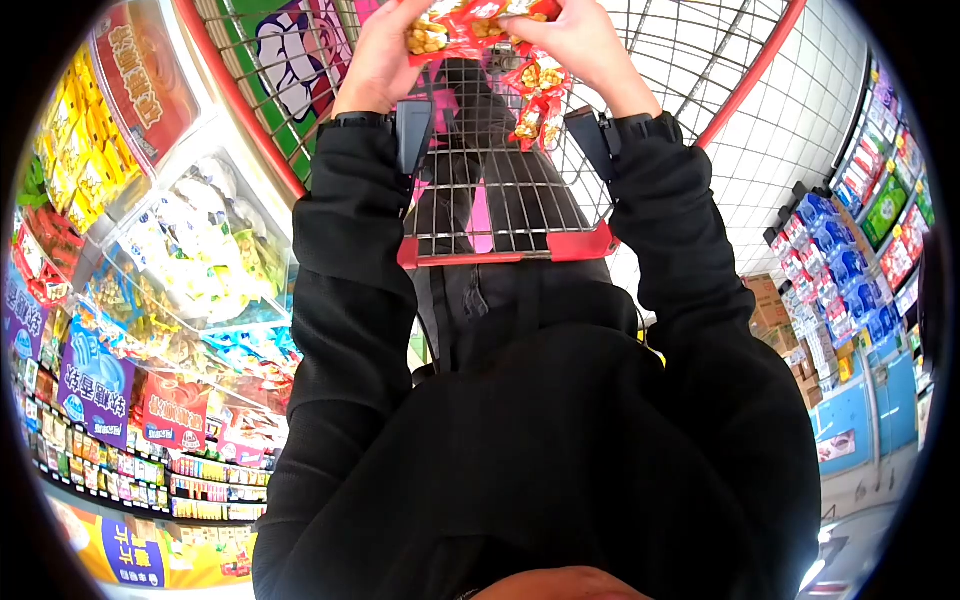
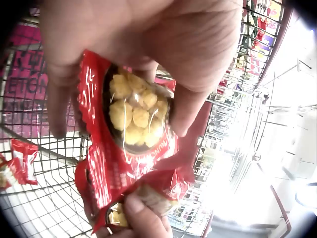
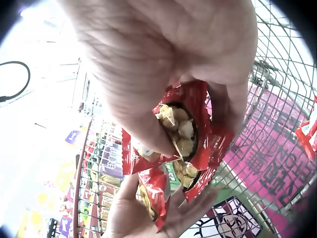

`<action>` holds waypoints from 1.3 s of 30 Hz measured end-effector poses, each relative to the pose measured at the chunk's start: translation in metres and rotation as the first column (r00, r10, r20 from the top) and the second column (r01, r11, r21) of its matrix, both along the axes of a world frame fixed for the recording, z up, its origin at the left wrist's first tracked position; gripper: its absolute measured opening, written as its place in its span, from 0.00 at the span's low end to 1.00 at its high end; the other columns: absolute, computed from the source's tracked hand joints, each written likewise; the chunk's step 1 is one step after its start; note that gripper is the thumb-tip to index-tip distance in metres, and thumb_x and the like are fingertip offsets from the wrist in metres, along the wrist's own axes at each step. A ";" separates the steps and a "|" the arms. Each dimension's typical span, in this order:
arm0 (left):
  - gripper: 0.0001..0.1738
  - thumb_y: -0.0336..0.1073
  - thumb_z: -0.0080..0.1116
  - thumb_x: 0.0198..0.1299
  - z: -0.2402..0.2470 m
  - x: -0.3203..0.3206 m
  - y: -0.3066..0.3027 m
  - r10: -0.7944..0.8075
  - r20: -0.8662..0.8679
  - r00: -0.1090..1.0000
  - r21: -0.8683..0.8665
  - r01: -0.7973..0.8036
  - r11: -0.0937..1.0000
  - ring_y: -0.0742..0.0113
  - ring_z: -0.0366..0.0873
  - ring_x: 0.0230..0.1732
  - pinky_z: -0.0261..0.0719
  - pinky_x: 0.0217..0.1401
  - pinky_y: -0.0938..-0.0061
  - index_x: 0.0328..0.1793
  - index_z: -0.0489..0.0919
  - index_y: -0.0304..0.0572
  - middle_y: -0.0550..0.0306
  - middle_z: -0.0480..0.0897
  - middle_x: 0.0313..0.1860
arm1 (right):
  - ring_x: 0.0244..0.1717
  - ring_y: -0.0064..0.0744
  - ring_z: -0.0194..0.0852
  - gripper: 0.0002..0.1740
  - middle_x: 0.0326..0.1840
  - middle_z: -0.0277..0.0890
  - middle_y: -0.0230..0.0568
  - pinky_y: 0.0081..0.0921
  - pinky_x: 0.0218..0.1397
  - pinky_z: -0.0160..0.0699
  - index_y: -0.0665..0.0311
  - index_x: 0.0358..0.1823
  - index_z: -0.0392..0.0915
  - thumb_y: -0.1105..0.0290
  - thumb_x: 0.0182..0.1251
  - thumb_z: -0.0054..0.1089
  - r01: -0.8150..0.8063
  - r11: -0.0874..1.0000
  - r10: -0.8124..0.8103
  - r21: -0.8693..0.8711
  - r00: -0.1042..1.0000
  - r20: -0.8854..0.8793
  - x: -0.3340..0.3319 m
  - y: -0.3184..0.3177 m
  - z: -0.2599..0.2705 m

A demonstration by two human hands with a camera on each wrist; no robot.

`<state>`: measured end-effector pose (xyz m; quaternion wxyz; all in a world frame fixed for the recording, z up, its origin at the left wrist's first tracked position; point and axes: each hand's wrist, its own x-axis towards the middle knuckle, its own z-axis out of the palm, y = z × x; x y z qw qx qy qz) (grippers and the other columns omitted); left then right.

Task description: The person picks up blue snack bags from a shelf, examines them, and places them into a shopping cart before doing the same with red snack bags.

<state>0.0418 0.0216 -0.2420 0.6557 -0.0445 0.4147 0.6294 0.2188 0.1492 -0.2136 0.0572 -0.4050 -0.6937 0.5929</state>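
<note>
Over the wire shopping cart [image 1: 515, 190], both hands hold small red snack packets with clear windows showing yellow, nugget-like pieces. My left hand [image 1: 385, 65] grips a packet [image 2: 136, 116] between thumb and fingers. Across from it, my right hand [image 1: 595, 55] pinches packets [image 3: 181, 129] in a small bunch, its thumb pressed over one window. The two hands are close together, and the packets overlap between them. More red packets [image 1: 540, 75] appear below the right hand, against the cart's wire mesh.
Clear bins [image 1: 205, 245] of wrapped sweets and shelves of packaged goods line the left side. A red rail [image 1: 755, 75] edges the cart on the right. Farther right stand stacked goods [image 1: 830, 260]. A green printed panel [image 1: 290, 60] shows by the cart's left side.
</note>
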 end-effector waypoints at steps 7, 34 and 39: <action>0.23 0.39 0.52 0.78 0.016 0.001 0.003 -0.077 0.037 0.996 0.019 0.076 0.997 0.58 0.84 0.61 0.85 0.63 0.62 0.74 0.72 0.39 0.49 0.83 0.64 | 0.43 0.18 0.78 0.19 0.45 0.84 0.31 0.22 0.49 0.79 0.66 0.61 0.78 0.63 0.76 0.65 0.166 0.956 -0.217 -0.240 0.954 -0.207 -0.005 -0.022 0.002; 0.24 0.43 0.55 0.78 0.084 -0.014 -0.017 0.119 -0.131 0.984 0.049 -0.113 0.992 0.62 0.84 0.60 0.84 0.65 0.63 0.72 0.72 0.36 0.51 0.83 0.63 | 0.49 0.15 0.78 0.20 0.52 0.84 0.31 0.19 0.54 0.76 0.73 0.62 0.79 0.63 0.85 0.50 0.159 0.908 -0.279 -0.387 0.919 -0.278 -0.010 -0.031 0.058; 0.25 0.44 0.57 0.77 0.116 -0.015 -0.028 0.183 -0.245 0.952 -0.002 -0.189 0.982 0.61 0.85 0.59 0.84 0.63 0.63 0.71 0.73 0.36 0.50 0.84 0.62 | 0.48 0.14 0.76 0.20 0.49 0.83 0.29 0.18 0.53 0.75 0.73 0.62 0.79 0.63 0.86 0.49 0.131 0.935 -0.228 -0.330 0.934 -0.274 -0.011 -0.042 0.081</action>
